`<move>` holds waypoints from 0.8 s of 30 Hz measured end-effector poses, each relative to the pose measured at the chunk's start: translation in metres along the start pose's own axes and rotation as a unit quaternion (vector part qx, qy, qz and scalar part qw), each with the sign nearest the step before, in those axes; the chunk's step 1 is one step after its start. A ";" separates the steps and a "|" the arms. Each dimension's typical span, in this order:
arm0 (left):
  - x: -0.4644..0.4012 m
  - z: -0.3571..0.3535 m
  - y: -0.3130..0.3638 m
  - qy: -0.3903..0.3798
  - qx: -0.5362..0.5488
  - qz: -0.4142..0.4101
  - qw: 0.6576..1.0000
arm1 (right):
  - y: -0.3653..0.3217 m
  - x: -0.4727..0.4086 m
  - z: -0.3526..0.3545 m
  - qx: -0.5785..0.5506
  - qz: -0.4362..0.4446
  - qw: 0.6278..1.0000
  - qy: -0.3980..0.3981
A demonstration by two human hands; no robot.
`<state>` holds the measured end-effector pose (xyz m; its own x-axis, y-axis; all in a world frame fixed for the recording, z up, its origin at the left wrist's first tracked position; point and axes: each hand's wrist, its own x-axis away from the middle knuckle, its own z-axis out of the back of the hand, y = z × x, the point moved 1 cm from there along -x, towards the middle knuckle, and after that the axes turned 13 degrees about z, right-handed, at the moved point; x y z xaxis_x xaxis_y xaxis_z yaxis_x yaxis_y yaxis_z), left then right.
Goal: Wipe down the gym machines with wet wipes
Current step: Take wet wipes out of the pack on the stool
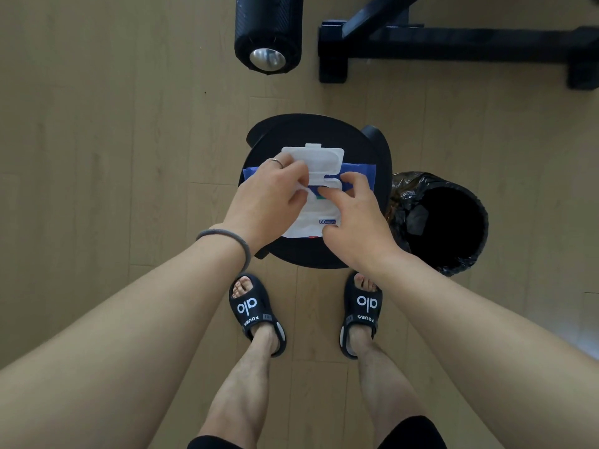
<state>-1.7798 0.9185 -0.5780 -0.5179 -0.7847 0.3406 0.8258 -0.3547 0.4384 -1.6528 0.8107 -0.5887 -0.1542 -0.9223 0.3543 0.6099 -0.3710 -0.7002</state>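
Note:
A blue and white pack of wet wipes (319, 215) lies on a round black stool (324, 134) straight in front of me. Its white plastic lid (319, 158) is flipped open toward the far side. My left hand (270, 199) rests on the pack's left part, fingers curled at the lid hinge. My right hand (353, 218) presses on the pack's right side, with fingertips at the opening in the middle. Whether a wipe is pinched there is hidden by the fingers.
A bin lined with a black bag (440, 222) stands just right of the stool. A black foam roller pad with a metal end cap (267, 34) and a black machine base frame (453, 43) sit farther ahead on the wooden floor. My feet in black slippers (256, 312) stand below the stool.

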 end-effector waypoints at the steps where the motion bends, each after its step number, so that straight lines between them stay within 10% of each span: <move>1: 0.000 0.002 0.002 -0.020 0.064 0.039 0.997 | -0.002 0.000 0.001 0.005 -0.003 1.000 -0.006; 15: 0.010 0.053 0.034 -0.001 0.445 0.252 0.859 | -0.009 -0.004 0.012 0.012 -0.031 0.996 -0.088; 21: 0.014 0.107 0.062 -0.009 0.662 0.232 0.713 | -0.015 -0.004 0.017 0.026 -0.039 0.990 -0.131; 24: 0.012 0.112 0.056 -0.062 0.574 0.258 0.774 | -0.018 -0.005 0.021 -0.049 -0.040 0.994 -0.093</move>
<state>-1.7647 0.9462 -0.4564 -0.2608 -0.5915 0.7630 0.2234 0.7319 0.6437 -1.6470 0.8238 -0.5648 -0.0468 -0.8566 0.5139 0.5216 -0.4597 -0.7188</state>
